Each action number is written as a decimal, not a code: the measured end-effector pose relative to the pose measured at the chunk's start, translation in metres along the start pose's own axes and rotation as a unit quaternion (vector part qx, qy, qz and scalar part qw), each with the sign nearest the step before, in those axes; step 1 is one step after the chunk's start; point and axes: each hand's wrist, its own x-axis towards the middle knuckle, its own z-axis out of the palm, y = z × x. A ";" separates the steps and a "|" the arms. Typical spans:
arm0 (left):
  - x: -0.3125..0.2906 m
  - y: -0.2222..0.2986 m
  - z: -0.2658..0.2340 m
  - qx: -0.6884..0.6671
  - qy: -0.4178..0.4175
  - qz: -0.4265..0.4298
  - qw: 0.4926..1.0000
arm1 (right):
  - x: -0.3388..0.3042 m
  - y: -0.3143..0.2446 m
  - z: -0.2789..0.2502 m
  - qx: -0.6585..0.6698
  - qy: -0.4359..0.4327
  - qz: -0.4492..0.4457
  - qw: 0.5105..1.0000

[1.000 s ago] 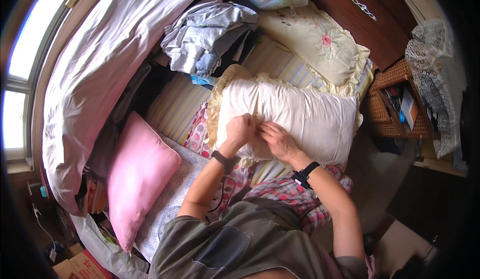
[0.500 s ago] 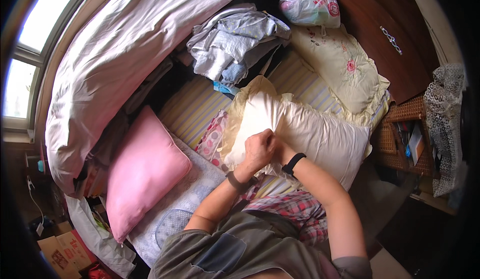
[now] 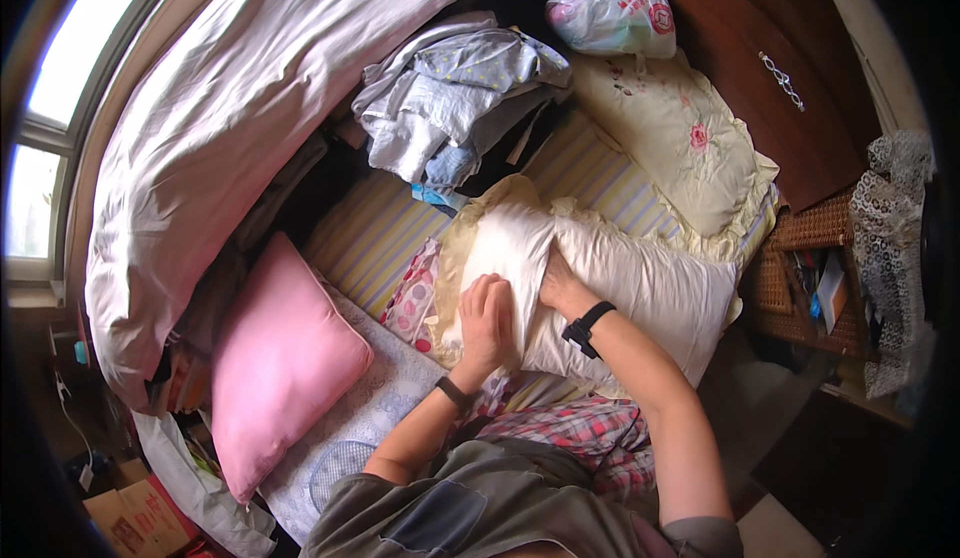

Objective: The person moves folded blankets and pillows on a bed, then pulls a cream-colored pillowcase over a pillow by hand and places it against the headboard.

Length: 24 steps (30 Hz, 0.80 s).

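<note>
A cream pillow in a ruffled pillowcase (image 3: 640, 293) lies in front of me, with a fold of its cloth across it left of the middle. My left hand (image 3: 487, 320) rests on the cloth left of that fold, its fingers stretched along it. My right hand (image 3: 562, 286) reaches under the fold, so its fingers are hidden; a black band circles that wrist. The pale yellow frill (image 3: 452, 268) spreads along the pillow's left end. Beneath that end shows a pink dotted cloth (image 3: 412, 296).
A pink cushion (image 3: 285, 363) lies to the left. Beyond the pillow are a heap of folded clothes (image 3: 470, 88), an embroidered yellow pillow (image 3: 690, 148) and a plastic bag (image 3: 612, 16). A wicker shelf (image 3: 790, 308) stands right; a pale quilt (image 3: 215, 128) is bunched along the window side.
My hands, close together at the cloth before, have moved apart. The left one has shifted left and flattened on the pillowcase; the right has slipped under the fold.
</note>
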 end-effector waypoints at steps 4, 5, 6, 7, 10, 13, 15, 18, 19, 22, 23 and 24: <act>-0.021 -0.008 0.012 0.129 -0.122 -0.025 0.984 | 0.017 0.009 0.012 -0.050 -0.033 0.011 0.998; -0.021 -0.008 0.014 0.142 -0.158 -0.030 0.977 | 0.024 0.013 0.013 -0.076 -0.040 0.005 0.996; -0.021 -0.008 0.016 0.142 -0.157 -0.029 0.977 | 0.030 0.015 0.015 -0.100 -0.048 0.000 0.994; -0.021 -0.008 0.017 0.156 -0.168 -0.028 0.973 | 0.033 0.016 0.016 -0.112 -0.049 0.026 0.992; -0.018 -0.008 0.019 0.165 -0.175 -0.033 0.970 | 0.040 0.025 0.032 -0.137 -0.127 0.095 0.978; -0.014 -0.006 0.019 0.151 -0.170 -0.021 0.974 | 0.031 0.042 0.049 -0.131 -0.003 0.113 0.985; -0.015 -0.008 0.017 0.163 -0.177 -0.017 0.971 | 0.048 0.019 0.022 -0.127 -0.182 0.206 0.953; -0.017 -0.015 0.019 0.147 -0.166 0.001 0.975 | 0.024 0.024 0.016 -0.081 -0.077 0.089 0.990; -0.018 -0.016 0.015 0.142 -0.165 0.000 0.976 | 0.013 0.019 0.012 -0.067 -0.011 0.038 0.997; -0.009 -0.008 0.007 0.134 -0.166 0.034 0.977 | -0.035 -0.011 -0.033 -0.235 -0.187 -0.001 0.954; -0.002 -0.008 0.006 0.127 -0.180 0.065 0.973 | -0.040 -0.027 -0.054 -0.256 -0.225 -0.007 0.940; 0.004 -0.009 0.005 0.123 -0.193 0.093 0.969 | -0.038 -0.050 -0.084 -0.213 -0.240 0.002 0.947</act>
